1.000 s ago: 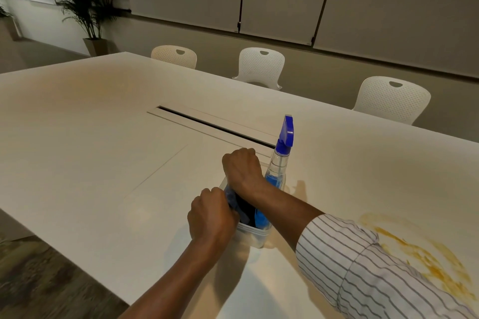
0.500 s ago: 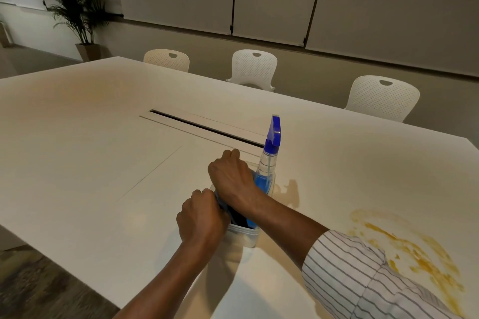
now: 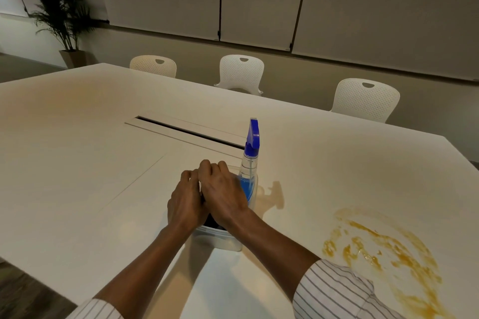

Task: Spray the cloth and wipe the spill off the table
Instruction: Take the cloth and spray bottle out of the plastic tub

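My left hand (image 3: 185,204) and right hand (image 3: 224,195), grips hidden, cover the white tub (image 3: 220,239) holding a dark cloth (image 3: 213,223); the spray bottle (image 3: 250,163) stands just beyond my right hand.

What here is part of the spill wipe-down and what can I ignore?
Part of the job:
spray bottle, upright in the clear bin
dark cloth in that bin, under both hands
left hand, right hand
orange spill on the table

Ignore:
three white chairs
potted plant
table's cable slot
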Available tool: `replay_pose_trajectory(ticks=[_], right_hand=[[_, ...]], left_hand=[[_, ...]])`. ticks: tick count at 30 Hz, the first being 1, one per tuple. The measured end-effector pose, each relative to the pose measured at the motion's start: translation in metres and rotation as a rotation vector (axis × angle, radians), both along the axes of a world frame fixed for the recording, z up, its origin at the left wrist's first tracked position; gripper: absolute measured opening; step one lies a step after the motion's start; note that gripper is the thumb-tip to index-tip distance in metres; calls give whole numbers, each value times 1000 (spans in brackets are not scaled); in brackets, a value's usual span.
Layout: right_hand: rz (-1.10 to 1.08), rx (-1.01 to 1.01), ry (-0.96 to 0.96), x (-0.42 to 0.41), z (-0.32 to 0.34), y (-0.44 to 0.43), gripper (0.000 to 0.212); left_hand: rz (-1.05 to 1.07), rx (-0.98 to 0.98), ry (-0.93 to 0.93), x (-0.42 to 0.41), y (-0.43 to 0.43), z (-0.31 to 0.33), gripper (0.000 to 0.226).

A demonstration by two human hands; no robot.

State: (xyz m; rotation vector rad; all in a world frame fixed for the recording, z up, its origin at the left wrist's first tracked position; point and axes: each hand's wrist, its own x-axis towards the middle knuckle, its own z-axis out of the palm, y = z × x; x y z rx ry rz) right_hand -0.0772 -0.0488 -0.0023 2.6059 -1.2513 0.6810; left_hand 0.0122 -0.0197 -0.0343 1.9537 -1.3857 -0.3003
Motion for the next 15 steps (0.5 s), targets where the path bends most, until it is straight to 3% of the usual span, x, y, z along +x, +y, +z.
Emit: replay_pose_trajectory(ticks=[3,8,11,15], right_hand=[[68,39,-118,-7,3,-2,18],[173,5,-85,-18,1,2,24],[177,-101,-151,-26,-11,6,36],[146,-190,-324,-43,-23,23,19]], left_hand=[[-36,8,33,2,-4,-5,48],[-6,81,34,6,-11,-12,48],[-19,92,-82,10,-15,-15,57],[-39,70,-113,13,-19,-17,52]])
